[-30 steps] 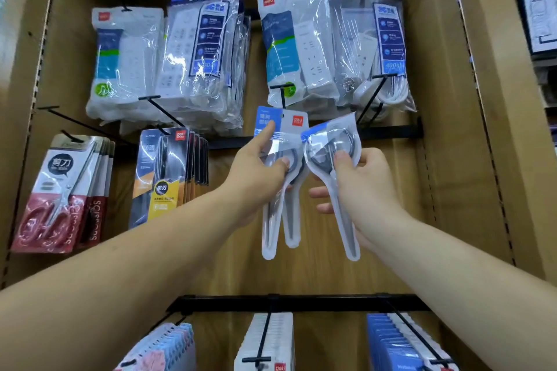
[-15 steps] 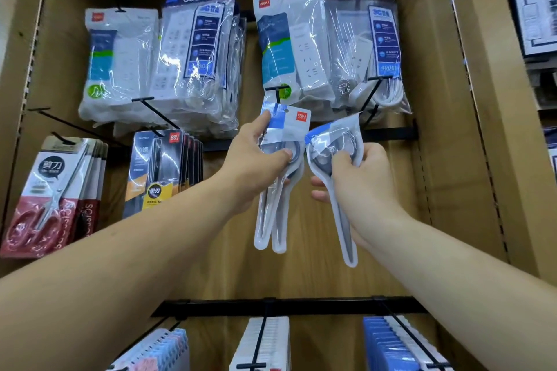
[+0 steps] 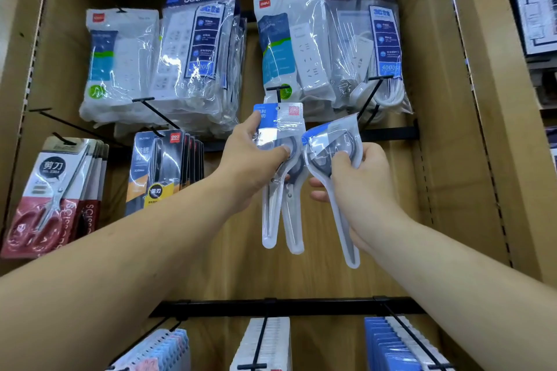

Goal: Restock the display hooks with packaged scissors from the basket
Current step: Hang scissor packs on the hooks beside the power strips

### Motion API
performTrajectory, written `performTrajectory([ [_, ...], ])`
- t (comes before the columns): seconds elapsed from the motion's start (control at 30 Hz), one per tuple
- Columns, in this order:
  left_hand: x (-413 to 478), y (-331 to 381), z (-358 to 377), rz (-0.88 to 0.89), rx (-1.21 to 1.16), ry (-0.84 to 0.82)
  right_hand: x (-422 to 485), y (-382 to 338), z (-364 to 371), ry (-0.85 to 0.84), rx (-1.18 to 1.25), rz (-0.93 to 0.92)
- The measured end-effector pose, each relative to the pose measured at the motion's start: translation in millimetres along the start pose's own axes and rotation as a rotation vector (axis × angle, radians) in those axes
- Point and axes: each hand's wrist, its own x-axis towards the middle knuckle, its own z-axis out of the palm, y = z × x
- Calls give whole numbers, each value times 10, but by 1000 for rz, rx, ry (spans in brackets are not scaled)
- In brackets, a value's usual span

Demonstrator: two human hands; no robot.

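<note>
My left hand (image 3: 250, 163) pinches a clear pack of scissors (image 3: 281, 178) with a blue and white header card. The card's top sits right at the tip of a black display hook (image 3: 278, 93); a second pack's tail hangs just behind it. My right hand (image 3: 358, 181) grips another scissors pack (image 3: 334, 147), tilted, its top corner folded over, to the right of the first. The basket is out of view.
Bagged power strips (image 3: 304, 48) hang above the hook. Left of my hands hang black carded scissors (image 3: 159, 169) and red carded scissors (image 3: 51, 196). A bare hook (image 3: 372, 93) is up right. A lower black rail (image 3: 301, 306) carries more stock. Wooden side panels close both sides.
My left hand has lifted its pack so the header card now reaches the hook tip. My right hand stays beside it with its own pack.
</note>
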Motion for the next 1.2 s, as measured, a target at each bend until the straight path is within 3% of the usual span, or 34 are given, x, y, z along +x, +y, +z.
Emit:
performTrajectory([
  [0.53,101,28,1,4,26,7,-4,-13,-68,1,-18,-7],
  [0.77,136,62,38,-85,105,-102,-28,-23,-113,2,-9,2],
  [1.0,209,-19,60,-219,185,-90,-16,3,-205,-1,-51,9],
  [1.1,175,-161,22,-173,218,-84,6,14,-177,-45,-64,13],
  [1.2,74,-265,15,-56,380,48,71,-37,-74,-87,-54,9],
])
